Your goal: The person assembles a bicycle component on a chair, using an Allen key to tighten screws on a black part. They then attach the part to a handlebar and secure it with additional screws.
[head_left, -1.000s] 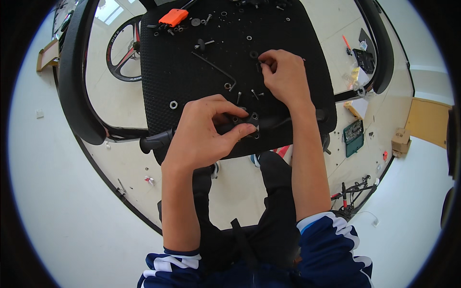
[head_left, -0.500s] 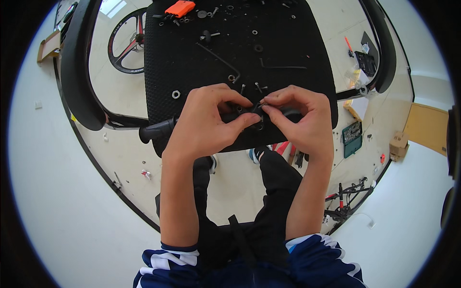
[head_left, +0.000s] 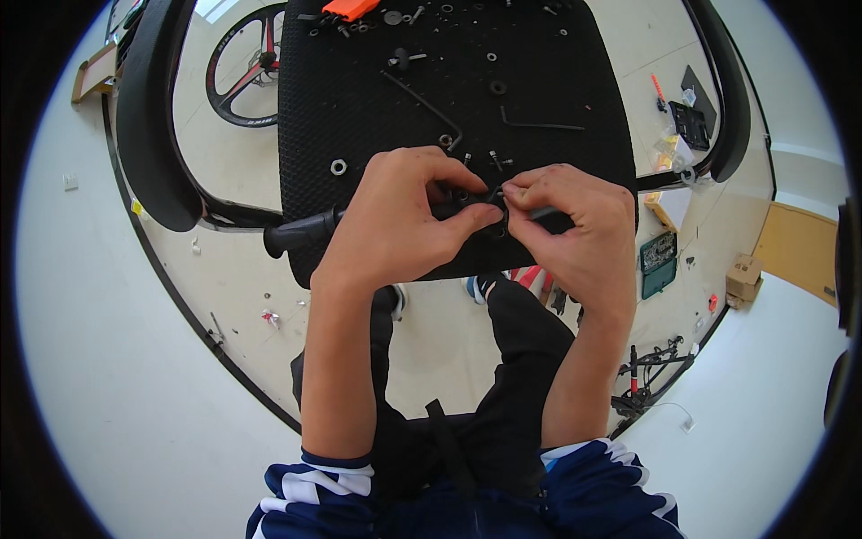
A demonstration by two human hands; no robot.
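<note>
A black bar with a ribbed, flanged handlebar grip (head_left: 301,234) lies across the near part of a black chair seat (head_left: 337,90). My left hand (head_left: 391,216) wraps round this bar, its thumb and fingers closing near a small dark fitting. At that fitting, the thumb and index finger of my right hand (head_left: 575,211) pinch something small, mostly hidden by the fingertips. Just beyond my hands lie a small bolt (head_left: 496,161) and a hex key (head_left: 426,106). A second hex key (head_left: 543,126) rests farther right, and a silver nut (head_left: 338,167) sits left of my left hand.
Black armrests (head_left: 154,117) flank the seat. An orange object (head_left: 352,9) and several small fasteners lie at its far end. On the floor are a spoked wheel (head_left: 212,72), a green tool case (head_left: 659,280), a cardboard box (head_left: 744,278) and a dark bicycle frame (head_left: 646,373).
The seat and its parts have shifted slightly right and up in the picture. Both hands stay at the same fitting; my right hand's fingers are curled a little more.
</note>
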